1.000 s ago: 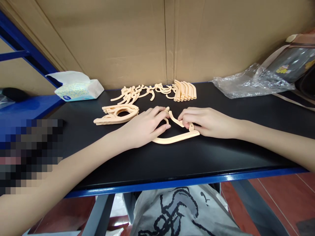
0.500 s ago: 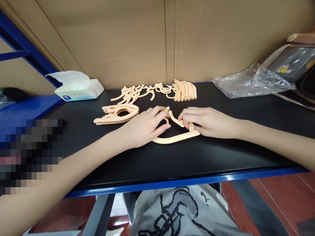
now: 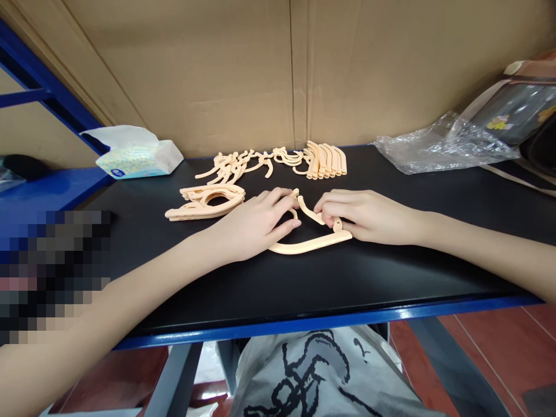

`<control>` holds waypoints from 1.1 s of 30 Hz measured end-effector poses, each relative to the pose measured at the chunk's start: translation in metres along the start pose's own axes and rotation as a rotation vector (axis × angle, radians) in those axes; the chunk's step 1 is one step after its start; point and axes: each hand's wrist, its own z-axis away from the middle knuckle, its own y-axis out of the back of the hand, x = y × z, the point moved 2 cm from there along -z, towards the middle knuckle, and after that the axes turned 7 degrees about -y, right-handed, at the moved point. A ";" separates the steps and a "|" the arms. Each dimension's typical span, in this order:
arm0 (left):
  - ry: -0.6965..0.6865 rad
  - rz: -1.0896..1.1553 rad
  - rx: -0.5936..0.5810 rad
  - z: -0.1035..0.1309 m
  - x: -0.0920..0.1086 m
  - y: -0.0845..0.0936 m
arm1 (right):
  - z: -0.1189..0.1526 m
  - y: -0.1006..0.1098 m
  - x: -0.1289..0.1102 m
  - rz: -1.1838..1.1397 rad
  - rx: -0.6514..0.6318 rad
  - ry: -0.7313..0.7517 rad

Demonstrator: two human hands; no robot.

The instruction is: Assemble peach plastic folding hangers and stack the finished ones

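Over the middle of the black table, my left hand point(image 3: 264, 223) has its fingers closed around a small curved beige plastic piece point(image 3: 296, 193), mostly hidden by the fingers. My right hand point(image 3: 360, 215) pinches a beige hanger arm point(image 3: 309, 209), whose free end points toward the left hand. Under the right fingertips shows a rounded end with a hole point(image 3: 337, 225). Another, longer curved hanger arm point(image 3: 310, 243) lies in front, running from beneath the left hand to the right hand's little finger. Left of the hands rest folded hangers point(image 3: 208, 202), stacked flat.
Behind the hands lie loose hook pieces point(image 3: 232, 167) and a row of hanger arms point(image 3: 326, 160). A tissue pack point(image 3: 139, 153) sits at the back left. At the right are a clear plastic bag point(image 3: 447, 147) and a transparent bag point(image 3: 508, 113). Cardboard point(image 3: 195, 69) stands behind the table.
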 end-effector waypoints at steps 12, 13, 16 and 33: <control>-0.010 -0.007 0.005 0.001 -0.002 -0.002 | 0.001 0.000 0.000 0.001 0.007 0.015; -0.012 -0.011 0.007 0.001 -0.002 -0.002 | 0.001 -0.001 0.000 -0.005 0.016 0.017; -0.013 -0.027 0.016 0.001 -0.003 -0.002 | 0.001 -0.001 0.003 -0.043 0.046 0.017; -0.048 0.038 0.114 -0.001 0.001 0.000 | -0.001 0.003 0.012 -0.162 0.052 -0.073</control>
